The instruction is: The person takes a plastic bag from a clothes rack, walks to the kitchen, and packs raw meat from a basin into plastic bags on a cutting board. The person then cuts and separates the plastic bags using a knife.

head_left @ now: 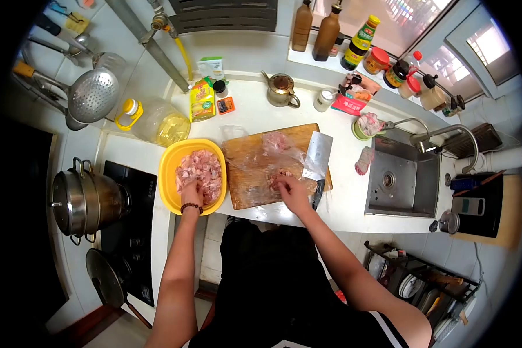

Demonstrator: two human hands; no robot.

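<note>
Whether meat [206, 167] is gripped by the left hand [192, 194] or right hand [293, 194] cannot be told; it is best spread evenly on the plastic film [248, 155]

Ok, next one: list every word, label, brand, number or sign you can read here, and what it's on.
No text reads with certainty.
Yellow packet: print, too small to read.
Pink packet: pale characters, too blurred.
Orange packet: marks too small.
Green-and-white packet: no legible print.
Tall sauce bottle: label lettering too small.
Red-capped bottle: label unreadable.
Cooktop: tiny panel marks, unreadable.
</note>
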